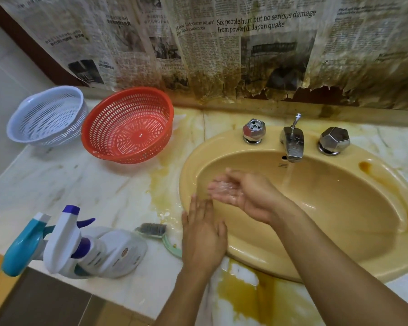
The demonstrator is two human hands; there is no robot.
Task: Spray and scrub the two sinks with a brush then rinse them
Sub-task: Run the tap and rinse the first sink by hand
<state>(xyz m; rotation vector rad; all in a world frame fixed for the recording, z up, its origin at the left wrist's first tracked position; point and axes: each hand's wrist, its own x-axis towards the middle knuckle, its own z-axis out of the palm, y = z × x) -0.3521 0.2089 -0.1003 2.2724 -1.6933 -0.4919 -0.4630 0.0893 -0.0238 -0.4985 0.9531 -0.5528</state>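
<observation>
A yellow oval sink (335,215) is set in a stained marble counter. Water runs from the chrome tap (292,144) into the bowl. My right hand (240,194) is cupped palm up over the left part of the bowl, with a little water in it. My left hand (204,234) lies flat with straight fingers on the sink's front left rim, holding nothing. A green-handled scrub brush (154,231) lies on the counter just left of my left hand. Two spray bottles (85,248) stand at the counter's front left edge.
A red colander (127,125) and a white colander (47,116) sit at the back left of the counter (57,180). Two chrome knobs (253,130) (334,140) flank the tap. Peeling, stained newspaper (245,43) covers the wall behind. Yellow stains mark the counter beside the sink.
</observation>
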